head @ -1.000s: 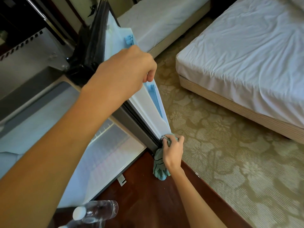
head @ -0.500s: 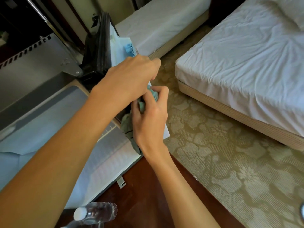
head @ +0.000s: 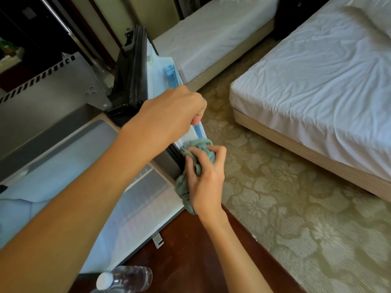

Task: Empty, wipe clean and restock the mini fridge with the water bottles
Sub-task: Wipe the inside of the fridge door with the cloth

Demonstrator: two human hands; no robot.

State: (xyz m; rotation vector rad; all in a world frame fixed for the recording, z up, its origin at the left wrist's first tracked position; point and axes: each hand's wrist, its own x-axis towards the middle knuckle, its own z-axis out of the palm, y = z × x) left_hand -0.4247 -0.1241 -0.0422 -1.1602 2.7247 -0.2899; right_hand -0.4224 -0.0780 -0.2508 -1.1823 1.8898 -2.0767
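Head cam only: left hand point(head: 173, 115) curled shut over the top edge of the open fridge door point(head: 157, 81), steadying it. Right hand point(head: 204, 176) fingers closed around a bunched teal cloth point(head: 197, 148), pressed against the door's lower inner edge. Fridge interior point(head: 69, 174) looks empty, so emptying is likely done; wiping is underway on the door. One water bottle point(head: 127, 279) lies on the dark wood surface point(head: 190, 256) at bottom edge, outside the fridge. Restocking not started.
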